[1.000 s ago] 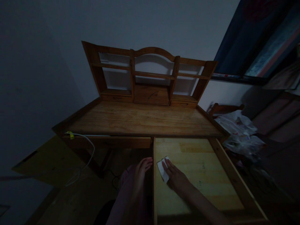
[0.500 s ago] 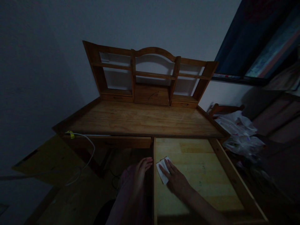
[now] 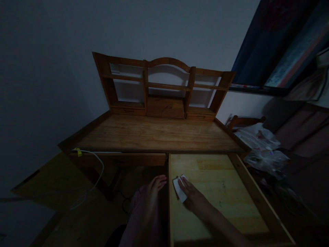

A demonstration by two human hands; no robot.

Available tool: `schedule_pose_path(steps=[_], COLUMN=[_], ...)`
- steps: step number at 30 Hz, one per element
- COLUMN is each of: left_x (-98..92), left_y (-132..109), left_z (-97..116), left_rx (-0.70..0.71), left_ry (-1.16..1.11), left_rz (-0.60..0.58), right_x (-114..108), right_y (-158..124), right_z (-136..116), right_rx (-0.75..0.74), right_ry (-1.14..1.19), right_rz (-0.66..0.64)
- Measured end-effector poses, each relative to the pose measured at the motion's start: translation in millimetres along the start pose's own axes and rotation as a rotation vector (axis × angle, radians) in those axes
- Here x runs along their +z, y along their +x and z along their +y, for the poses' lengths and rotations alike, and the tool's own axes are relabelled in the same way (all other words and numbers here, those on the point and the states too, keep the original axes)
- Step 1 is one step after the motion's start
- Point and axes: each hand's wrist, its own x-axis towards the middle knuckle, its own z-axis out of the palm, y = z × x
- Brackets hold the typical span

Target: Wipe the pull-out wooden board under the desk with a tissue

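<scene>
My right hand (image 3: 193,198) lies flat, fingers stretched out, on a small white folded cloth (image 3: 179,189). The cloth rests on the pale bottom of an open wooden drawer (image 3: 221,192), near its left wall. My bare right forearm runs from the lower right into the drawer. My left hand is out of view. Just left of the drawer wall, a leg in pinkish cloth ends in what looks like a bare foot (image 3: 154,188), toes pointing at the drawer's edge.
A wooden desk (image 3: 156,133) carries a shelved hutch (image 3: 164,87) against the wall. A white cable with a yellow tag (image 3: 77,151) hangs off the desk's front left. White plastic bags (image 3: 262,147) pile up at the right by a chair. The room is dim.
My right hand stays on the cloth and has shifted only slightly. The view has dipped a little, so the desk sits lower in frame.
</scene>
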Motion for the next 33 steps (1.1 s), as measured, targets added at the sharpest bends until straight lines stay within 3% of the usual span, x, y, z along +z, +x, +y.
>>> schedule_pose_path(steps=[5,9,16,21,25,30,33], left_x=[-23.2,-34.1,-8.5,-14.3,-25.9,-18.9,-15.9], left_y=[7.4,7.5,-0.7,2.1,6.1,5.2,4.6], left_z=[-14.0,-25.6,-7.9,-11.2,-20.9,-18.2,-15.6], left_rx=[0.015,0.060,0.074,0.051,0.025,-0.032,-0.005], left_ry=[-0.024,-0.056,-0.010,-0.021,-0.045,-0.007,-0.028], left_rz=[-0.022,-0.026,-0.042,-0.012,0.002,0.058,0.007], right_x=[-16.0,-7.7,20.9,10.1,-13.8,-30.5,-34.9], right_y=[-8.2,-6.5,9.5,-5.1,-34.7,-103.3,-149.9], right_z=[9.9,17.1,-7.3,-11.4,25.9,121.0,168.6], right_rx=[0.084,0.072,-0.032,-0.097,-0.034,0.235,0.417], right_ry=[0.074,-0.033,-0.087,-0.057,-0.006,-0.044,-0.140], right_rz=[0.118,0.066,-0.013,-0.090,-0.090,0.087,0.170])
